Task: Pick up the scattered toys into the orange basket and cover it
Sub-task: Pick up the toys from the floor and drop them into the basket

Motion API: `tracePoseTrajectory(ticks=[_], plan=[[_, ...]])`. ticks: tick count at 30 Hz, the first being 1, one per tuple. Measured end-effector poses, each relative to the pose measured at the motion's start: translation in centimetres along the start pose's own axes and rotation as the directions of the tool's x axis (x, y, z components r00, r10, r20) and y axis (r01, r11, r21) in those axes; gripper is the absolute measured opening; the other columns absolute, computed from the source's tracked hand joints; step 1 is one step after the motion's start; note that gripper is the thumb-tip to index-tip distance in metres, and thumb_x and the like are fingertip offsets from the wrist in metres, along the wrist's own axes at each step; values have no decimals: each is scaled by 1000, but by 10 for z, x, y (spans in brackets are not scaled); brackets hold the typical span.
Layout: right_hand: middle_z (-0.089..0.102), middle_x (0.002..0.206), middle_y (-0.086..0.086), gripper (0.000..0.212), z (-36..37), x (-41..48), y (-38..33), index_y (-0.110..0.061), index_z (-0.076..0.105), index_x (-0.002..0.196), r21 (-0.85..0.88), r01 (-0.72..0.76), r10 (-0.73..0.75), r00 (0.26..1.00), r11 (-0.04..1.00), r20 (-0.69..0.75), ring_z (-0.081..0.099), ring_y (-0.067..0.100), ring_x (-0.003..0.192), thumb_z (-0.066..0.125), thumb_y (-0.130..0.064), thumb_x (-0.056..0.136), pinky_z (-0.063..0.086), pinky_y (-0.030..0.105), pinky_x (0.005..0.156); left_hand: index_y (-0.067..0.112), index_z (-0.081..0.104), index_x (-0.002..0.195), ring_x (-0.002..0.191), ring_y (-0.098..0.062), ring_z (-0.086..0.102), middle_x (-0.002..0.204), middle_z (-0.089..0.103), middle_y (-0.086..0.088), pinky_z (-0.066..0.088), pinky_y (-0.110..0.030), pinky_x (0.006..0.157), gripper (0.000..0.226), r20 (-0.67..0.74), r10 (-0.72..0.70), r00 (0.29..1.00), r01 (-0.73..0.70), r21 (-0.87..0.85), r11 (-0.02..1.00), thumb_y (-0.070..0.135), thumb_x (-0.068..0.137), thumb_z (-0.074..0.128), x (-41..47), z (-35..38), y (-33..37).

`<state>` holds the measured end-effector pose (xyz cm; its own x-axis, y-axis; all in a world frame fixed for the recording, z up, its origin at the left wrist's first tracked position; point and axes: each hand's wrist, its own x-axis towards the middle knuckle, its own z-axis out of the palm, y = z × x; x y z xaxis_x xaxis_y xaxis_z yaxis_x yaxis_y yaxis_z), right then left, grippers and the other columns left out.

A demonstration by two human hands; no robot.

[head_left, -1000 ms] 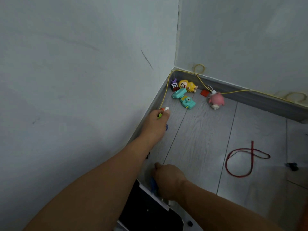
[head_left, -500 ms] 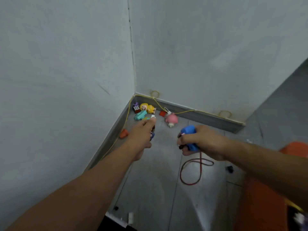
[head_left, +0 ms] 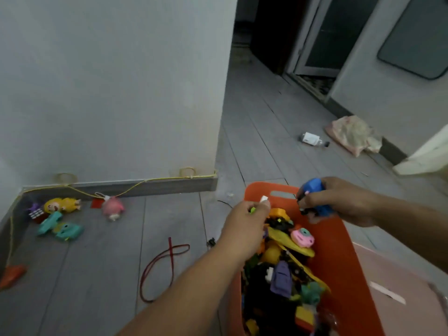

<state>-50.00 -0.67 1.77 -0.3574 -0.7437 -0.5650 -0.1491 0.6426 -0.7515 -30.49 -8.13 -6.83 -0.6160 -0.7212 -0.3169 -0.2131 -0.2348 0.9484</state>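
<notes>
The orange basket [head_left: 344, 253] stands at the lower right, packed with several mixed toys. My left hand [head_left: 244, 226] hovers over its near-left rim, closed on small toy pieces [head_left: 259, 202], white and green. My right hand [head_left: 339, 202] is above the basket's far rim, gripping a blue toy [head_left: 315, 197]. In the corner at left lie a yellow figure [head_left: 61, 204], a pink pig [head_left: 112, 208], two teal toys [head_left: 60, 227], a purple cube toy [head_left: 35, 210] and a small red piece [head_left: 96, 203]. An orange toy [head_left: 12, 275] lies by the left baseboard.
A red cord loop [head_left: 162, 265] lies on the grey floor left of the basket. A yellow cable [head_left: 145, 183] runs along the baseboard. A pink lid or mat [head_left: 397, 287] sits right of the basket. A bottle [head_left: 314, 139] and crumpled cloth [head_left: 354, 134] lie farther back.
The view has swung right from the corner to the basket. Both hands carried their toys from the floor area to over the basket.
</notes>
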Motion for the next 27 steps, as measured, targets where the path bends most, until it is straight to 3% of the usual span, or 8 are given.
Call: tracePoseTrajectory(ticks=[3,6,9,13,17,19,22,27], plan=[[65,91,22,24,-9,17,20,3,61,102,-36,0,1,999,999,33,65,28,74,75,4,83,61,31,64,17,69,99,49,-14,57,71,62,-4,40,-21,43,33,-33,-126,992,122,-87,989,47,102,53,9,22,-14],[66,79,18,19,-12,33,30,-2,62,93,-94,44,-37,997,995,72,64,27,71,76,4,82,58,37,70,17,64,106,42,-5,47,67,53,3,32,-15,39,30,-49,-217,975,208,-144,967,43,104,52,18,38,-21],[65,67,8,18,-10,46,33,-5,61,85,-141,78,-62,992,987,114,59,27,66,75,6,81,52,39,69,19,63,107,55,-12,46,70,52,2,33,-20,45,31,-67,-230,971,220,-135,966,46,104,50,24,48,-21],[70,72,-17,35,-9,57,38,-13,64,95,-260,124,-92,987,958,132,67,12,68,90,-7,72,54,27,67,23,65,104,70,-22,64,92,68,-5,45,-26,53,31,-108,-266,958,246,-169,954,48,104,48,36,55,-20],[75,100,7,49,-12,65,43,-15,70,105,-346,126,-89,989,930,122,72,21,88,95,-32,66,60,40,82,19,67,122,99,-22,66,126,66,-8,62,-39,69,58,-68,-375,925,337,-315,887,65,101,39,42,55,-20],[75,107,3,49,-12,69,44,-21,72,106,-353,130,-95,989,927,115,72,21,100,90,-48,70,58,44,95,16,65,122,106,-18,59,137,59,-9,57,-51,88,66,-35,-402,915,370,-327,870,69,100,33,45,52,-22],[72,115,-1,53,-11,71,42,-23,69,117,-292,98,-71,992,951,99,72,19,102,71,-63,82,57,41,96,13,54,143,142,-27,43,154,47,-12,38,-64,109,85,51,-436,898,424,-359,831,76,96,24,48,47,-22],[75,110,4,63,-11,72,36,-15,68,121,-210,39,-28,998,977,57,77,21,93,52,-69,92,59,44,93,9,44,151,148,-28,35,156,45,-14,31,-64,114,101,157,-428,890,448,-482,753,85,89,19,50,33,-26]])
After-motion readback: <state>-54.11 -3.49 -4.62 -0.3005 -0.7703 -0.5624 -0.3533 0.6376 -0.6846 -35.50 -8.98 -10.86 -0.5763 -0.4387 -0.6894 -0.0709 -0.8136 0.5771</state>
